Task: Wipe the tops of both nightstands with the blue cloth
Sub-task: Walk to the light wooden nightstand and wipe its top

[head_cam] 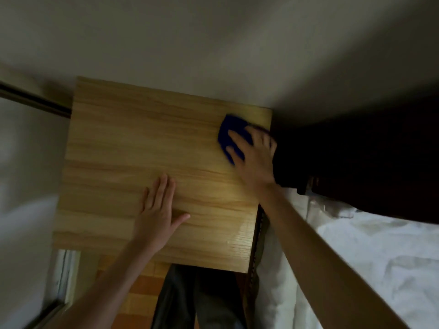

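Note:
A light wooden nightstand (123,143) fills the middle of the view, its top seen from above. The blue cloth (229,125) lies on the far right corner of the top. My right hand (255,160) presses flat on the cloth, fingers spread over it, covering its near part. My left hand (158,210) rests flat on the near middle of the top, fingers together and thumb out, holding nothing.
A white wall (213,43) stands behind the nightstand. A dark headboard (356,162) and a bed with white bedding (380,257) lie to the right. A window frame (64,269) is at the lower left. Wood floor (142,288) and my legs show below.

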